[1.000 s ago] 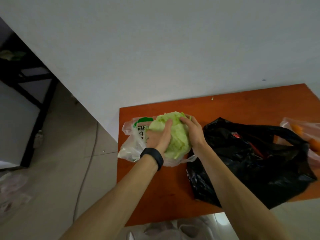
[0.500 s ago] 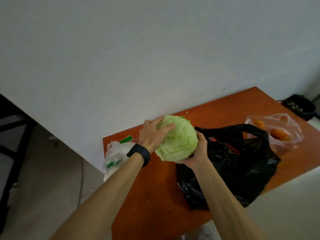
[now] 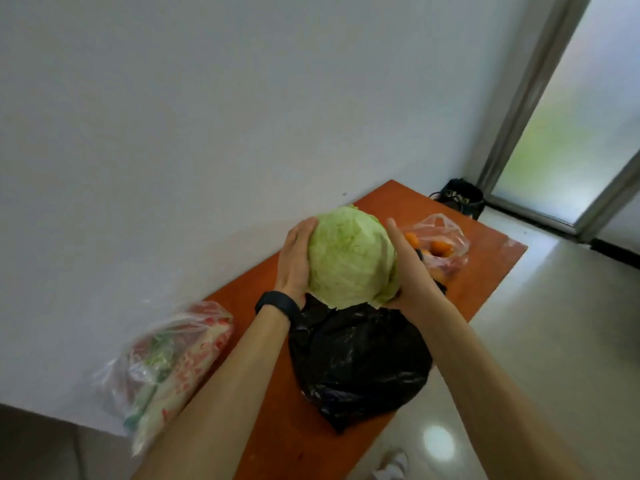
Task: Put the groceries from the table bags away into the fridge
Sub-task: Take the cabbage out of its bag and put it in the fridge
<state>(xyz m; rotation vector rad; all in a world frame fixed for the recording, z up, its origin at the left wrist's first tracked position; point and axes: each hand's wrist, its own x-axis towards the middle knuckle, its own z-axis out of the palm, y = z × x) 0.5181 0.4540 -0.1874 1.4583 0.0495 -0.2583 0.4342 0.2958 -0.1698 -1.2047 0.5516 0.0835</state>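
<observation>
Orange surface (image 3: 485, 271) carries a clear bag (image 3: 162, 368) at 8 o'clock. Left grip (image 3: 294, 261) and right grip (image 3: 412, 271) wrap the round cabbage (image 3: 349, 258) from 9 and 3, both equally near, holding it off the surface above the black bag (image 3: 360, 362). Carrot bag (image 3: 440, 240) lies at 2 o'clock. No fridge shows; the carry probably turns away from here.

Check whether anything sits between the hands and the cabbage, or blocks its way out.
Nothing between them: the left hand and right hand hold the cabbage bare, above the black bag. The fridge is out of view, so that path cannot be judged.
</observation>
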